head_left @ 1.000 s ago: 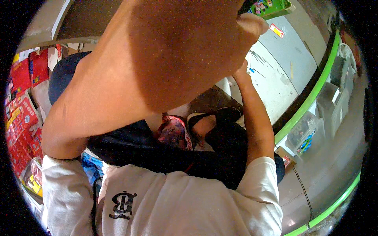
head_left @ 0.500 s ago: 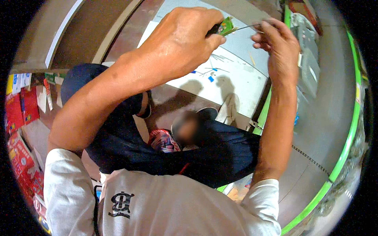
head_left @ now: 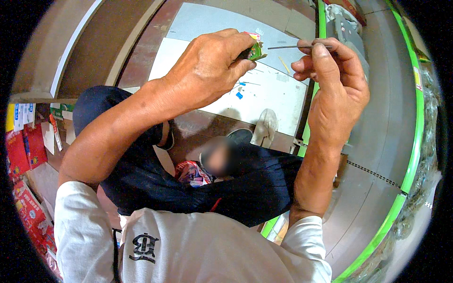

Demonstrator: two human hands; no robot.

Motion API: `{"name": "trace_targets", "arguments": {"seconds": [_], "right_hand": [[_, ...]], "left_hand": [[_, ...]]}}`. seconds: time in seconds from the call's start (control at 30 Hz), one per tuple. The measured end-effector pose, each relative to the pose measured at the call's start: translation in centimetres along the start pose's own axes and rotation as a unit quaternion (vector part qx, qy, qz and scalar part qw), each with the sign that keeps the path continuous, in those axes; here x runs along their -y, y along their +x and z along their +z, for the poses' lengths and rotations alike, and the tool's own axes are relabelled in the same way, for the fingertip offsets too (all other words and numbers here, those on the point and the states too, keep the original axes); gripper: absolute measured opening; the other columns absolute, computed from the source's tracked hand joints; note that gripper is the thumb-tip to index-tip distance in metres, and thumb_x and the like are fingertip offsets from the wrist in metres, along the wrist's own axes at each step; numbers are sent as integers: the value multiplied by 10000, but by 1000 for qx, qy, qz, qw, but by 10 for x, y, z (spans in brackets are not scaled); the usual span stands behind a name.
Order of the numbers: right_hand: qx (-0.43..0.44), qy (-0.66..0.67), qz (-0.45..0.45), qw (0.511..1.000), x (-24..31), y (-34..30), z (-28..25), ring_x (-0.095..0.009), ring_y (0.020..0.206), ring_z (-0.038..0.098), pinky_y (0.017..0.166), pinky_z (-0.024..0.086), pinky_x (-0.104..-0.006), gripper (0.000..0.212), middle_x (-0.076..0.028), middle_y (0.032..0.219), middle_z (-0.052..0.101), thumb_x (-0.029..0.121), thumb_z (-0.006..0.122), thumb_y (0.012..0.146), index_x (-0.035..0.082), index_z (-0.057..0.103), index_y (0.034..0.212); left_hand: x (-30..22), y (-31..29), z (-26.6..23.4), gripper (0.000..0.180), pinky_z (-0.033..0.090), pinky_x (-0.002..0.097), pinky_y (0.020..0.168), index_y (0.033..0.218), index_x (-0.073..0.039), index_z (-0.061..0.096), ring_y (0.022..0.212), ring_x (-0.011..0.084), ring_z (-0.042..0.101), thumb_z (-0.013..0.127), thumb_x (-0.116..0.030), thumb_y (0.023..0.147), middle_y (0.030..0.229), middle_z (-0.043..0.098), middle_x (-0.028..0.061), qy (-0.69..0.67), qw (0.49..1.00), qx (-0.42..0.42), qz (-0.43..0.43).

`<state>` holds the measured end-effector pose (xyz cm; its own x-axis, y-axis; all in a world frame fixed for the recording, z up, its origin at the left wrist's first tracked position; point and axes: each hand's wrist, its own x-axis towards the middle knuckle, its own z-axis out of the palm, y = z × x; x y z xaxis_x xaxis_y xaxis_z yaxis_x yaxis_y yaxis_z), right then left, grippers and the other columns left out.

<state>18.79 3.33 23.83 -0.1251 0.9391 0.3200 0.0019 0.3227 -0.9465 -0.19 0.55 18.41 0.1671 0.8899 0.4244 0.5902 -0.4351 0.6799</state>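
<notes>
My left hand (head_left: 207, 63) is closed around a small green packet (head_left: 256, 50), whose open end has torn-looking flaps and a red-and-white patch. In my right hand (head_left: 337, 82), a thin dark stick (head_left: 285, 47) is pinched between thumb and fingers. Its free tip points left at the packet's open end, with a small gap between them. Beneath both hands, a white sheet (head_left: 278, 104) lies on the floor. On it are a few thin dark sticks, small blue pieces (head_left: 239, 95) and a slim yellowish strip (head_left: 284, 65). The inside of the packet is hidden.
A shelf with a green edge (head_left: 419, 111) runs along the right, with grey items (head_left: 347, 35) at its far end. Brown shelf boards (head_left: 89, 52) stand at the left, above red packages (head_left: 35, 146). A pale shoe-like item (head_left: 265, 127) lies near my legs.
The stick's tip was at the packet's open end and is now apart from it. The packet in my left hand has turned, showing its red-and-white part. The whole view has shifted slightly.
</notes>
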Motion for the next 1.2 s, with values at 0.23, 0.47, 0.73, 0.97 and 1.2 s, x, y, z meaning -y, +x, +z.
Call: {"name": "trace_targets", "arguments": {"seconds": [0.23,0.47,0.73,0.97,1.2], "right_hand": [[10,-41,20,999,-4,-3,8,-153,721,677,639,561,-288,131,-164,963,732,63,656,937,-24,671,1035],[70,-114,-35,990,-8,-4,18,-154,741,683,655,561,-277,167,-153,970,732,56,665,935,-38,676,1072],[-21,-79,2,997,-34,18,5,-151,687,687,603,552,-263,171,-81,813,716,129,722,908,-8,717,1011],[279,-494,32,823,-219,28,36,-390,796,694,750,555,-465,196,-178,854,719,234,620,839,97,753,880],[373,-495,76,781,-358,-59,72,-399,842,687,774,542,-511,179,-215,877,698,159,575,824,52,716,851]], "left_hand": [[6,1,1,194,501,414,677,1007,8,639,760,335,623,711,-91,856,866,625,169,3,1000,5,7],[11,-3,-3,194,533,376,689,1018,-1,646,772,290,650,721,-88,862,888,638,146,4,1000,-14,16],[18,-2,-15,232,493,489,740,1003,32,645,838,430,627,689,-140,853,881,628,233,-14,999,-43,11],[17,2,-51,195,449,419,658,872,51,555,699,335,560,669,-108,872,778,551,230,-33,997,-33,-60],[25,1,-75,159,450,443,672,909,37,557,726,386,574,655,-82,869,786,553,227,-14,995,-16,-93]]}}
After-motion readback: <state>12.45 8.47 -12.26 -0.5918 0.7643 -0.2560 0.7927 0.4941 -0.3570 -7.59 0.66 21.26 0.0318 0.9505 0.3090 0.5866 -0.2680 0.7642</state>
